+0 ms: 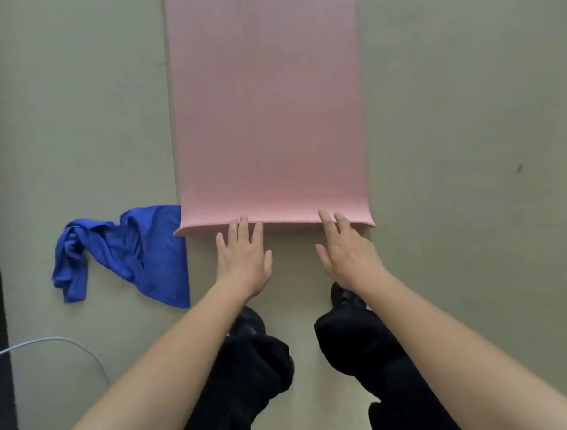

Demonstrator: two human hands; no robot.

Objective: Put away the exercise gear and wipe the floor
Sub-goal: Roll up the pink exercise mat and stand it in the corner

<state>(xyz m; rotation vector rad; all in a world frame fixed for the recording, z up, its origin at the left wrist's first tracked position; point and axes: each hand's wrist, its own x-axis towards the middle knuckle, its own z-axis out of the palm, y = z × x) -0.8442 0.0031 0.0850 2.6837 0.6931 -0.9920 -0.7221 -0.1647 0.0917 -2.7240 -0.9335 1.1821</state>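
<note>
The pink mat (266, 100) runs off the top edge, far ahead of our grips. Left of our left grip (242, 259), its corner covers a bit of the blue cloth (120, 253). Behind our right grip (346, 254), our forearm (428, 315) hides part of a black shoe (342, 295). A speck (519, 168) farther right is too small to tell.

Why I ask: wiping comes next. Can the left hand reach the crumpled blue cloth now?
Probably yes: the crumpled blue cloth lies just beside the left hand, bare floor between.

Left hand (243, 261) — right hand (346, 251), both outstretched, fingers straight
</note>
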